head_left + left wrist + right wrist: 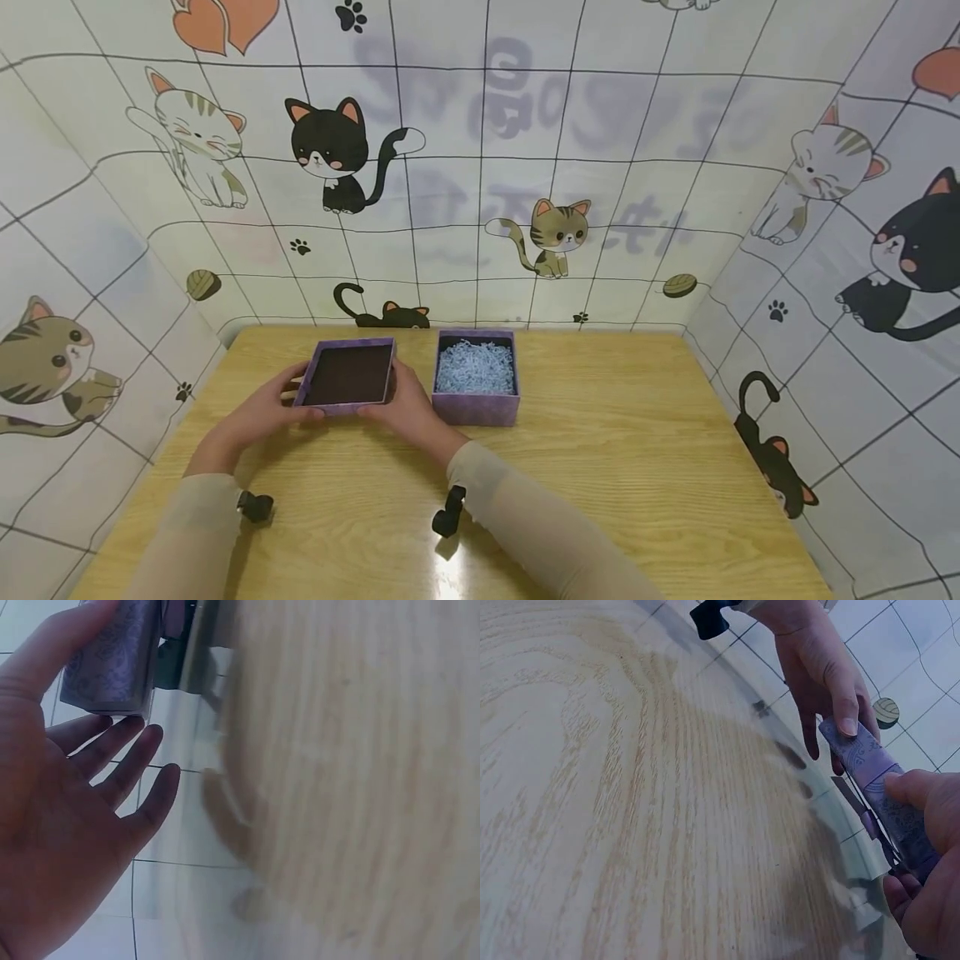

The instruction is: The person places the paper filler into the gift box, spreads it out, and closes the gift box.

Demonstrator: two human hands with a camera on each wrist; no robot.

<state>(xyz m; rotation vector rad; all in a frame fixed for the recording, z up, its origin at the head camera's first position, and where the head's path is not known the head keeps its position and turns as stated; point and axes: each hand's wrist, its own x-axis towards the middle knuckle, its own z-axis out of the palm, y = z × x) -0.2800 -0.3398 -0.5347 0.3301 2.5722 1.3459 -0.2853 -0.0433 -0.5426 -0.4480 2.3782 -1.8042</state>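
A purple patterned box lid [348,375] is turned with its dark inside facing up, just above the wooden table [600,467]. My left hand [262,410] grips its left side; in the left wrist view the thumb lies over the lid [112,660] and the fingers [127,765] reach under it. My right hand [405,407] holds the right front corner, pinching the lid [877,780] between thumb and fingers. Right of the lid stands the matching purple box [476,392], open and filled with shredded pale blue paper [476,371].
Walls with a cat-pattern covering [480,167] close the table in at the back, left and right. Bare wood stretches to the right of the box and in front of my arms. Small black wrist cameras [448,510] sit on both forearms.
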